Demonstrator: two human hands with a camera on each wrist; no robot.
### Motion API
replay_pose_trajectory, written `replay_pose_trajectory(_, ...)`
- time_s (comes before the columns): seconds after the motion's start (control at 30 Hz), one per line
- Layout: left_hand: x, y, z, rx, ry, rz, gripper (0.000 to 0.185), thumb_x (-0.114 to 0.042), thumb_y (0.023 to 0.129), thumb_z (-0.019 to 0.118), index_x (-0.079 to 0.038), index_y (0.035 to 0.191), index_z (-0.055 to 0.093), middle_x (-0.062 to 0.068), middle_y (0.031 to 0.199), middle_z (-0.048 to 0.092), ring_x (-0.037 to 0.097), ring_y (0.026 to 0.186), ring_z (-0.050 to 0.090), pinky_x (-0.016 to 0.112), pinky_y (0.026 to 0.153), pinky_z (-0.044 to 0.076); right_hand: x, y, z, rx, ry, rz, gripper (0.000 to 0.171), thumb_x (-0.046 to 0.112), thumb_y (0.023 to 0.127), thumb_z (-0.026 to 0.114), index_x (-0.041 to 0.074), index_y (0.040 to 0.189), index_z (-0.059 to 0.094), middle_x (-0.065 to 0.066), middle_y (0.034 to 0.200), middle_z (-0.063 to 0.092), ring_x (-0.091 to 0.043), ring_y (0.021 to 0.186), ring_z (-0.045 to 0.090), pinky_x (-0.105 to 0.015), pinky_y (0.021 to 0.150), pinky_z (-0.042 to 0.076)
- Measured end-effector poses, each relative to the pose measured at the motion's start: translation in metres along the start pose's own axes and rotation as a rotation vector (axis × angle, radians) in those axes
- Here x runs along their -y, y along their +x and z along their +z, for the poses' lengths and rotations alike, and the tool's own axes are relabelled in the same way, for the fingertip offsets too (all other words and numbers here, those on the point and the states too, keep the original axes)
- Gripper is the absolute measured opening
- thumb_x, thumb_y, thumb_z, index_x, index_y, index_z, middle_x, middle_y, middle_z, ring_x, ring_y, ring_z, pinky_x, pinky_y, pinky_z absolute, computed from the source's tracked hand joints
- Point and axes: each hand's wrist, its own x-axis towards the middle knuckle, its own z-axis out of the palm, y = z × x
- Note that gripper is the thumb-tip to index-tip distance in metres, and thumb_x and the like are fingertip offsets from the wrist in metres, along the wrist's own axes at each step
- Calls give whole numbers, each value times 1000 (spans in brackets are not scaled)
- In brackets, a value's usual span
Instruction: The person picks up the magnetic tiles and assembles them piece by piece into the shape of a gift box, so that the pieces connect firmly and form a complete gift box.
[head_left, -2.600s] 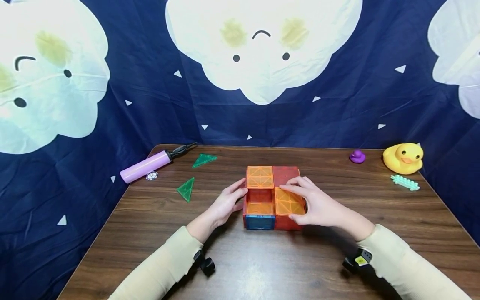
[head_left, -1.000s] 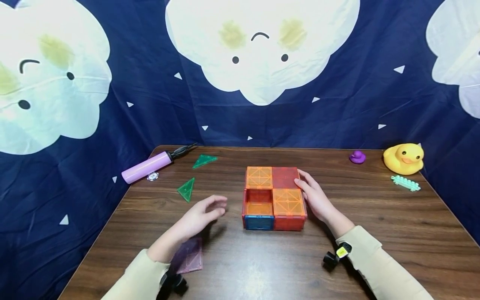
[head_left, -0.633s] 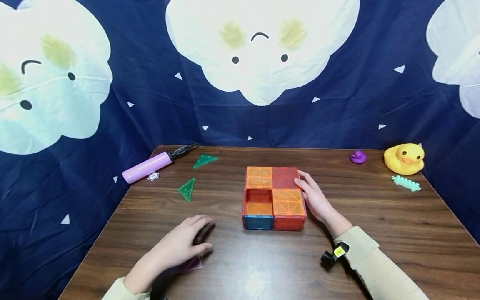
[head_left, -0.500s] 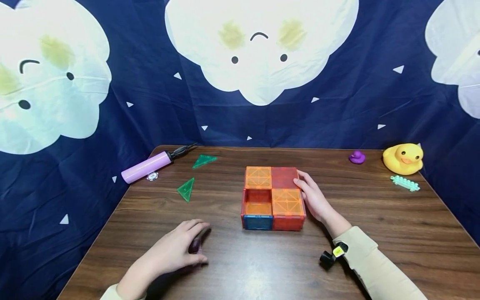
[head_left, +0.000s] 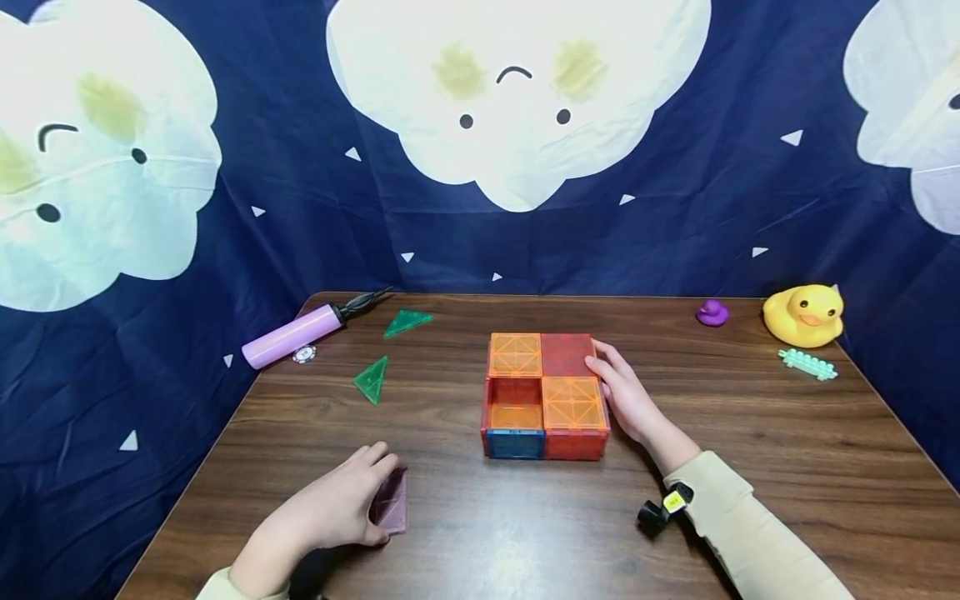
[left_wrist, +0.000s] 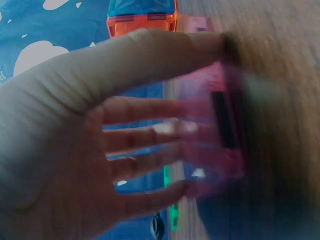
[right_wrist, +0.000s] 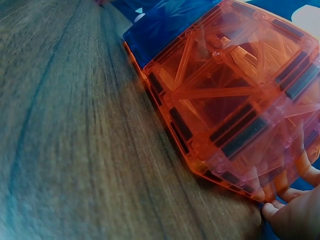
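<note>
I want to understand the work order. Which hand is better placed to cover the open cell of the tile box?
Probably the left hand: it already pinches the pink tile, while the right hand rests against the tile box.

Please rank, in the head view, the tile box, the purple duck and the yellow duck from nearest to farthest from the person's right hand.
From the right hand:
1. Tile box: touched, on the hand's left.
2. Purple duck: far side of the table, to the right.
3. Yellow duck: far right corner, beyond the purple duck.
</note>
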Motion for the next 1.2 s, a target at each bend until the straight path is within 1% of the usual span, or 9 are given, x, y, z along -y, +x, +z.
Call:
replay_pose_trajectory(0.17,-6,19,-2,-118,-37,90,76,-23,63,92,-2,128,59,1,113,52,15,94,56,32,77,53,0,0,-1,-4,-8,3,56,23,108,47,2,157,28,-24,151,40,-9,111,59,-24,92,51)
replay_pose_trajectory(0.23,-10,28,-4,-180,-51,136,79,-22,64,92,-2,132,58,3,118,52,14,93,58,30,76,54,0,0,-1,-5,-6,5,56,23,108,47,2,157,28,-24,151,40,-10,112,59,-24,93,50)
replay_pose_trajectory(0.3,-15,37,-8,-241,-48,184,81,-23,68,91,-3,138,56,4,123,52,14,96,59,31,78,55,0,0,-1,-4,-7,7,56,23,108,47,3,157,29,-24,151,40,-10,112,59,-24,93,50)
replay_pose_trajectory(0.4,-23,52,-13,-339,-5,281,79,-27,76,87,-5,144,54,9,133,52,19,109,59,36,88,55,0,0,-1,-6,-9,11,56,23,108,48,3,156,29,-23,151,40,-10,112,59,-24,93,50)
replay_pose_trajectory(0.5,-32,68,-18,-400,44,387,72,-33,87,79,-6,147,53,14,139,52,27,120,57,43,97,52,0,0,-1,-8,-7,9,56,23,108,48,3,156,29,-24,150,41,-10,112,59,-24,93,50)
replay_pose_trajectory(0.67,-44,98,-17,-395,168,515,66,-37,94,70,-2,147,52,20,142,53,35,128,53,48,108,43,1,-1,0,-3,-15,7,57,24,108,48,3,157,28,-24,151,40,-12,115,57,-24,94,50)
replay_pose_trajectory(0.8,-47,119,-9,-352,254,528,66,-37,93,72,-2,146,54,19,141,53,35,127,52,46,110,41,0,-1,0,3,-23,8,58,25,108,47,3,157,27,-23,153,39,-13,118,55,-23,95,49)
replay_pose_trajectory(0.87,-46,126,-6,-337,260,522,65,-36,92,72,-2,145,55,18,141,53,34,126,52,45,110,41,-2,0,1,2,-15,7,57,24,108,47,3,157,28,-23,152,39,-13,117,56,-24,95,49)
replay_pose_trajectory(1.2,-42,148,3,-307,67,483,68,-35,94,69,-4,151,50,15,146,47,30,129,47,42,110,41,-4,2,-1,-10,5,-4,56,22,107,48,3,156,29,-23,151,40,-11,115,58,-24,95,49)
